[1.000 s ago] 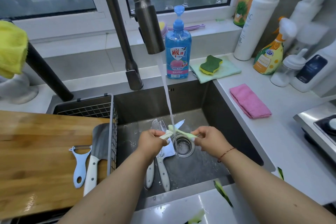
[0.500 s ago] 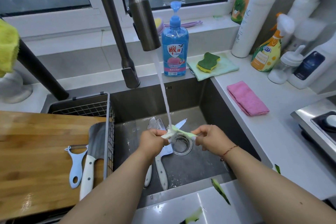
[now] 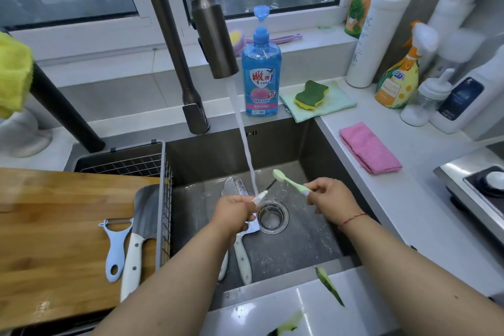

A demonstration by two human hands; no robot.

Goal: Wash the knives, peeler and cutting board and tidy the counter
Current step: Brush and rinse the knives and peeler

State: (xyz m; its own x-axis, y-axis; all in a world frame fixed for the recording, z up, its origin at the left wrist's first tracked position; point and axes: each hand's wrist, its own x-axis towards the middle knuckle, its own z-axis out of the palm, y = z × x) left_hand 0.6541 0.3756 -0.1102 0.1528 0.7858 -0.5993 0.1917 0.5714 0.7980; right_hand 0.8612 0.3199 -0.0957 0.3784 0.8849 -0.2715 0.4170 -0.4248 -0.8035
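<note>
My left hand (image 3: 234, 213) grips a small white piece (image 3: 259, 195) with its tip in the running water over the drain (image 3: 272, 216). To the right of the stream, my right hand (image 3: 331, 199) pinches a pale green toothbrush (image 3: 289, 181), head up and to the left. Two white-handled knives (image 3: 243, 258) lie on the sink floor, partly hidden under my left hand. A wooden cutting board (image 3: 54, 240) spans the left side. On it lie a light blue peeler (image 3: 116, 249) and a white-handled cleaver (image 3: 144, 210).
The faucet (image 3: 215, 35) runs into the sink (image 3: 313, 226). Behind it stand a blue soap bottle (image 3: 261, 73), a green sponge (image 3: 311, 94) on a cloth, and several bottles at the right. A pink cloth (image 3: 369, 148) and green peel scraps (image 3: 328, 285) lie on the counter.
My hands have come apart. The right hand drew the green toothbrush up and to the right, out of the stream. The left hand stays under the water with the white piece.
</note>
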